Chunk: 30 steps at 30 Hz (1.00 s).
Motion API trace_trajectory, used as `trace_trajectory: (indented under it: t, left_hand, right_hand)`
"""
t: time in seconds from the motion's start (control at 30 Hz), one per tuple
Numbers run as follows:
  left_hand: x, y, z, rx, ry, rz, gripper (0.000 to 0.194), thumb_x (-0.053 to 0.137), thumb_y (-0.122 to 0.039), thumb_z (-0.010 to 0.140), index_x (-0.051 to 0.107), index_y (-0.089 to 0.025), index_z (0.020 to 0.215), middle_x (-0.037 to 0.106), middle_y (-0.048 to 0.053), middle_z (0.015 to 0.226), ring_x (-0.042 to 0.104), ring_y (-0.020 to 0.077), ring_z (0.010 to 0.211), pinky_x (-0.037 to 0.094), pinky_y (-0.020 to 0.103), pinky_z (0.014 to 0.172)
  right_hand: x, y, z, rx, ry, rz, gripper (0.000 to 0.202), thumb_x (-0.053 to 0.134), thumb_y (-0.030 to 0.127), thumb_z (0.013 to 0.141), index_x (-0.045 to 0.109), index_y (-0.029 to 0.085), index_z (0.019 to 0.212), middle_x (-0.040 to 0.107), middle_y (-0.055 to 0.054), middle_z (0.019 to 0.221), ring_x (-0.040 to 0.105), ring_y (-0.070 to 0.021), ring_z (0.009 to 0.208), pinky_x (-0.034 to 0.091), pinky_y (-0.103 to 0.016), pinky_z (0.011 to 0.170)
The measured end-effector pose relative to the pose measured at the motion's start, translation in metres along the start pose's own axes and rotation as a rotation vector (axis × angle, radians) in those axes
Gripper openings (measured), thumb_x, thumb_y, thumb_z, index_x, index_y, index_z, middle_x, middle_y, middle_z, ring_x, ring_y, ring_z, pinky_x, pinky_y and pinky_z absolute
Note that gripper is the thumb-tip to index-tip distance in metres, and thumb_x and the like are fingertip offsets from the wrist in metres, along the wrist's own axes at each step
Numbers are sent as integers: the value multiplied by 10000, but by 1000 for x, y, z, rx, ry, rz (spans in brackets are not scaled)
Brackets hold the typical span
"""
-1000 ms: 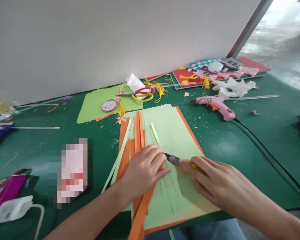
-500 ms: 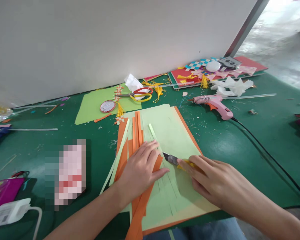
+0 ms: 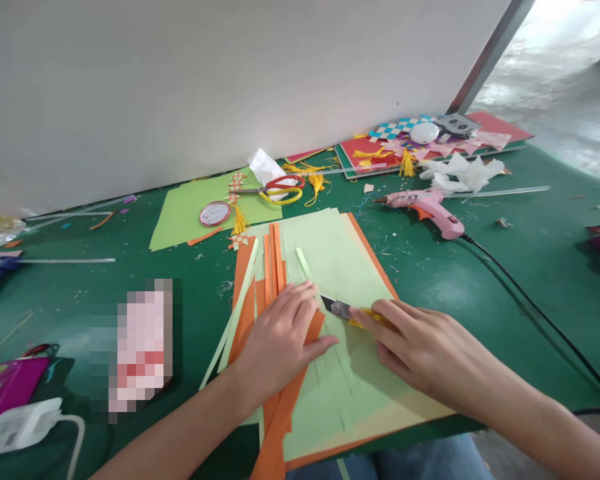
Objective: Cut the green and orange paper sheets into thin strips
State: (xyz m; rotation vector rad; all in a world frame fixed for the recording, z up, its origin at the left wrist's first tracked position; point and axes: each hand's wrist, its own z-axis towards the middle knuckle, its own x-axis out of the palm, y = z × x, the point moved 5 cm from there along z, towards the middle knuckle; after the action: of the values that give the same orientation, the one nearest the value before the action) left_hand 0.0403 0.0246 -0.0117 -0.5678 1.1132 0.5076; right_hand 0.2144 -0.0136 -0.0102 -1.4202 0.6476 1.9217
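Note:
My left hand (image 3: 285, 330) lies spread with its thumb apart, pressing on an orange paper strip (image 3: 293, 393) and the light green paper (image 3: 325, 247) under it. My right hand (image 3: 415, 340) is closed around the yellow handle of a utility knife (image 3: 337, 307). The knife's dark blade tip meets the green sheet just right of my left fingertips. A narrow pale green strip (image 3: 304, 263) runs up from those fingertips. Fine slits show in the sheet below the blade. More orange strips (image 3: 275, 257) and pale green strips (image 3: 237, 310) lie at the left.
Beyond the papers are red-and-yellow scissors (image 3: 280, 190), a round tin (image 3: 215, 213) and a bright green sheet (image 3: 180, 210). A pink glue gun (image 3: 430, 208) with a black cord lies at the right. A white charger (image 3: 23, 423) is at the lower left of the green table (image 3: 200, 293).
My right hand has moved slightly up and to the left with the knife, its blade now nearer my left fingertips. My left hand stays in place.

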Motion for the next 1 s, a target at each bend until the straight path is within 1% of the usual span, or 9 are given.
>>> trace_trajectory:
  t: [0.17,0.37,0.63,0.8,1.0]
  left_hand:
    - [0,0,0,7,4,1,379,523,-504,926,542,-140,1028,634,160,1211,565,290,1215,499,476,1027]
    - [0,-1,0,12,0,11,380,514,-515,927,548,-143,995,638,167,1198,574,294,1205,512,475,1012]
    - [0,-1,0,9,-4,18,378,515,-519,924,555,-145,958,640,166,1191,581,290,1196,515,470,1011]
    - [-1,-2,0,19,-17,11,384,522,-515,921,555,-133,947,645,175,1175,588,297,1187,515,476,1009]
    - [-1,-1,2,9,-12,19,386,525,-526,915,566,-145,956,644,166,1187,583,290,1195,519,458,1006]
  right_hand:
    - [5,-5,5,12,-13,-28,348,435,122,890,573,120,1209,565,-47,861,574,-154,667,416,-305,538]
    - [8,-7,9,13,6,-31,342,438,134,898,567,127,1214,566,-46,880,569,-144,673,407,-295,542]
    - [8,-8,15,33,30,-38,335,453,128,884,572,121,1197,555,-41,879,559,-147,661,385,-310,518]
    - [6,-10,19,31,18,-38,350,452,126,887,563,109,1219,554,-37,875,548,-132,648,388,-302,534]
    - [6,-10,22,35,4,-47,311,446,115,889,585,127,1166,556,-36,864,534,-123,617,389,-296,527]
